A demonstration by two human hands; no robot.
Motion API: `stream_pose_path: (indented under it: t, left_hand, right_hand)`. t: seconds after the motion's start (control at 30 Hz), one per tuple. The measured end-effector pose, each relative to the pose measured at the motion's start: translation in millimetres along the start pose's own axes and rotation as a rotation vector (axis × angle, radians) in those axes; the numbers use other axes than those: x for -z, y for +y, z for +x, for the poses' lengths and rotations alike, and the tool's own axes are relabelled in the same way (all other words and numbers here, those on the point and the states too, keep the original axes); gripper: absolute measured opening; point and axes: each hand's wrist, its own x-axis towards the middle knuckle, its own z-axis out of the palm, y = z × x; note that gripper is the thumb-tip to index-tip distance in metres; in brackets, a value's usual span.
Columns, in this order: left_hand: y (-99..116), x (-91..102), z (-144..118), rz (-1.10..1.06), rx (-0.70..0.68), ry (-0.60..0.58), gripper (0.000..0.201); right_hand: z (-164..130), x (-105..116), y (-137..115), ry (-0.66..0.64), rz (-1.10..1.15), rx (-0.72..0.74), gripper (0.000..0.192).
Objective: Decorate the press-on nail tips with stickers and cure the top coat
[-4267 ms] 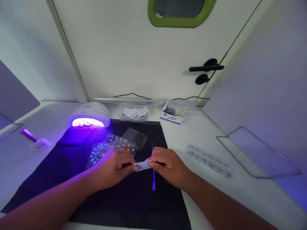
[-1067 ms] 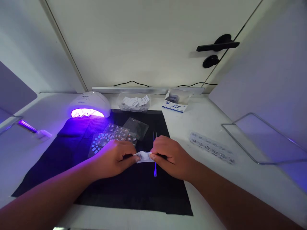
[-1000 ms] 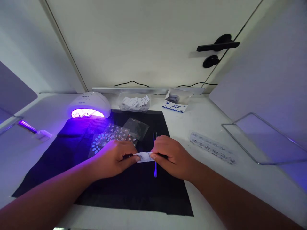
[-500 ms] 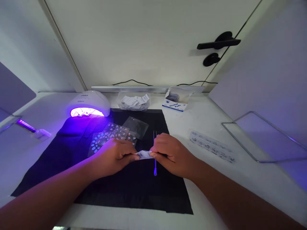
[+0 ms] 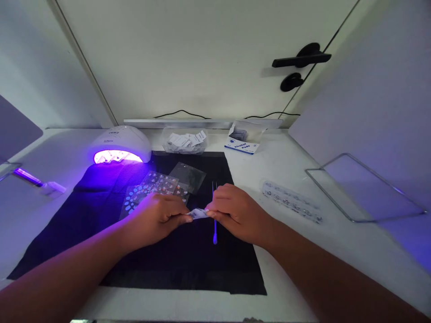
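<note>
Nearest, two bare forearms reach in from the bottom corners over the near edge of a black mat (image 5: 188,264) spread on a white table (image 5: 303,251). Above the middle of the mat the left hand (image 5: 156,217) and the right hand (image 5: 235,211) meet, and both pinch a small white packet (image 5: 198,214) between thumb and fingertips, the left hand on its left end and the right hand on its right end. The packet is crumpled and held just above the mat, between the two hands. The other fingers of each hand are curled in.

Under the right hand a thin stick with a pale blue tip (image 5: 214,229) lies on the mat, running near to far, its blue tip on the near side.

Just beyond the left hand, sheets of nail stickers (image 5: 148,193) lie on the mat, partly overlapping a clear plastic sleeve (image 5: 188,172) a little farther off. To the right, off the mat, a long clear strip with small pieces (image 5: 291,202) lies on the table, and farther right stands a wire frame (image 5: 367,188).

At the far left of the mat a white nail lamp (image 5: 119,146) glows violet. Right of it sits a clear bag of white packets (image 5: 183,141), then an open box of alcohol pads (image 5: 244,139). On the far left edge lies a small bottle with a violet brush (image 5: 37,181). Behind everything a door carries a black handle (image 5: 301,58).
</note>
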Motion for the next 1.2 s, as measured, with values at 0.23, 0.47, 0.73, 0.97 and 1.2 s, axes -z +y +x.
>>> stream_pose_path:
  t: [0.23, 0.47, 0.73, 0.97, 1.2]
  left_hand:
    - [0.7, 0.8, 1.6, 0.033, -0.013, -0.016, 0.020]
    - [-1.4, -0.1, -0.3, 0.029, -0.046, 0.003, 0.016]
    - [0.3, -1.0, -2.1, 0.051, -0.092, 0.037, 0.013]
    - [1.7, -3.4, -3.5, 0.096, -0.128, 0.121, 0.018]
    - [4.1, -1.5, -2.2, 0.097, -0.166, 0.064, 0.012]
  right_hand:
    - [-0.7, 0.5, 1.0, -0.006, -0.020, -0.009, 0.029]
    - [0.5, 1.3, -1.4, -0.023, -0.034, -0.010, 0.031]
    - [-0.9, -2.0, -1.0, -0.015, -0.021, -0.008, 0.033]
    - [0.0, -0.3, -2.6, -0.027, -0.014, -0.014, 0.034]
    - [0.4, -0.9, -3.5, -0.039, 0.003, -0.013, 0.032]
